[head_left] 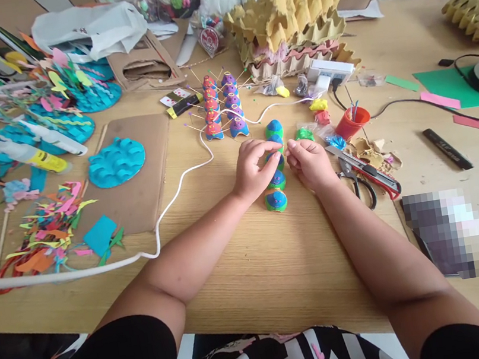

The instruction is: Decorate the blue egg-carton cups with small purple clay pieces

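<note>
A blue and green caterpillar made of egg-carton cups lies lengthwise on the table in front of me, with small face marks on its nearest cup. My left hand reaches it from the left, thumb and fingers curled round one of its middle cups. To the right of the caterpillar, my right hand is closed in a pinch, thumb against the bent fingers. Whatever sits in that pinch is hidden or too small to name. Just beyond the right knuckles is a lump of green clay.
Red and purple caterpillars stand behind. A white cable crosses the table. Right of my hand lie scissors, a box cutter and a red cup. Egg trays are stacked behind; paper scraps cover the left.
</note>
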`<state>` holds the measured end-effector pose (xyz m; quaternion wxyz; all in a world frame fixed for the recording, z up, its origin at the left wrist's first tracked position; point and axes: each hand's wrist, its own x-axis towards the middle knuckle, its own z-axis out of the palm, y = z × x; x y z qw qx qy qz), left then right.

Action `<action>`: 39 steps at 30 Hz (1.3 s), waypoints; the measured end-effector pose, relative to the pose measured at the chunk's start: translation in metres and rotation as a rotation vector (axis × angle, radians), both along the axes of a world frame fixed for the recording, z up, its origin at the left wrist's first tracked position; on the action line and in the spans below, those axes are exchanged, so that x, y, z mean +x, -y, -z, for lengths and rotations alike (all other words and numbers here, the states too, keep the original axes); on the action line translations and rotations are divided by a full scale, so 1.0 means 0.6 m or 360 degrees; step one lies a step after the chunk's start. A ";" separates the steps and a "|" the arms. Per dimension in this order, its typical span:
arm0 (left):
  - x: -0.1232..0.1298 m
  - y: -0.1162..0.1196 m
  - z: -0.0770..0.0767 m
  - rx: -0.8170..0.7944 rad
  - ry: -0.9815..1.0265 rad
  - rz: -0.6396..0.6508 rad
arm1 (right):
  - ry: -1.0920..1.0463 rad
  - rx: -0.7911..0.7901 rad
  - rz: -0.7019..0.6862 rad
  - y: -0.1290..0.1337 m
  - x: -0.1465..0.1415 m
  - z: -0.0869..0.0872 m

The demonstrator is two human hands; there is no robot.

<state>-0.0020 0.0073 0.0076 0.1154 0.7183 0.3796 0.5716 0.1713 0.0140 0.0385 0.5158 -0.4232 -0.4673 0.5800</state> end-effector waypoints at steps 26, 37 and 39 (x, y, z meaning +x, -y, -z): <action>0.001 -0.004 0.000 -0.0017 -0.0093 -0.0091 | 0.0319 0.0305 -0.0040 0.006 0.001 -0.002; -0.003 -0.002 -0.001 0.0046 0.0006 -0.0105 | 0.0000 0.0098 -0.0143 0.006 0.003 0.000; -0.004 -0.002 -0.003 -0.0004 0.0002 -0.0122 | -0.0041 0.0086 -0.0137 0.006 0.003 0.000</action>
